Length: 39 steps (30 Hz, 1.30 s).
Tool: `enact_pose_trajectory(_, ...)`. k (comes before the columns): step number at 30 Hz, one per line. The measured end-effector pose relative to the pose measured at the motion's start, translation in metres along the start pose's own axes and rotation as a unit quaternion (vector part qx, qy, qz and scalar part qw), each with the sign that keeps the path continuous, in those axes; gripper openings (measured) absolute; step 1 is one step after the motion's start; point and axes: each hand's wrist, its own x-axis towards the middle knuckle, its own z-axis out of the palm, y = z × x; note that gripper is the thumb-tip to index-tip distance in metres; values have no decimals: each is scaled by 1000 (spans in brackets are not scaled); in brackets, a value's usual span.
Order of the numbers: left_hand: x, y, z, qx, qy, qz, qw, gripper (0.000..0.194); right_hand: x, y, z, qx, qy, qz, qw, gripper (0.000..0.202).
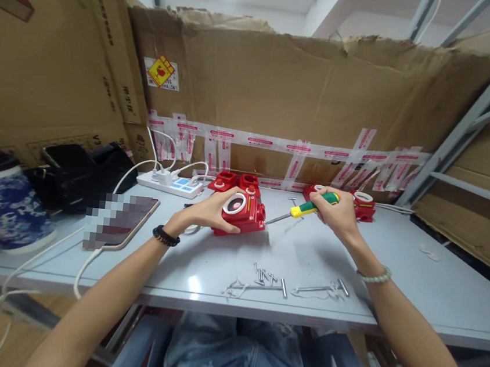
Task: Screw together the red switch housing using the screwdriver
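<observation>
My left hand (211, 210) is wrapped round a red box-shaped device (248, 213) with a white ring on its face, steadying it on the table. In my right hand (334, 209) is a screwdriver (306, 208) with a yellow and green handle. Its shaft points left, and the tip is at the lower right corner of the red device; whether it sits in a screw is too small to tell. Several small screws (264, 275) lie nearer the front edge, beside two T-shaped metal rods (260, 287) with white string on them.
More red devices (362, 205) stand at the back right, and red housings (224, 180) at the back left. A white power strip (170, 184) with cables, a phone (129, 224) and a blue patterned cup (4, 205) occupy the left. Cardboard (281, 88) walls the back.
</observation>
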Motion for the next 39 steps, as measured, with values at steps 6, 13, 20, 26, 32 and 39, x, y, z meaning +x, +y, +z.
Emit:
enact_pose_trajectory(6, 0, 1, -1, -6, -1, -2, 1000, 72, -1, 0, -1, 34, 11, 5, 999, 22)
enact_pose_trajectory(13, 0, 2, -1, -9, -3, 1, 1000, 72, 0, 1, -1, 36, 13, -3, 999, 23)
enact_pose_trajectory(20, 0, 2, -2, -13, -1, 0, 1000, 71, -2, -2, -1, 29, 9, -11, 999, 23)
enact_pose_trajectory(26, -1, 2, -3, -17, -3, -2, 1000, 69, -5, -8, -3, 29, -18, -21, 999, 26)
enact_pose_trajectory(32, 0, 0, -4, -20, 1, -1, 1000, 67, -6, -12, -4, 35, -44, -59, 997, 26)
enact_pose_trajectory(39, -1, -5, -7, -3, 12, -1, 1000, 66, -2, -10, -10, -13, -110, -81, 991, 24)
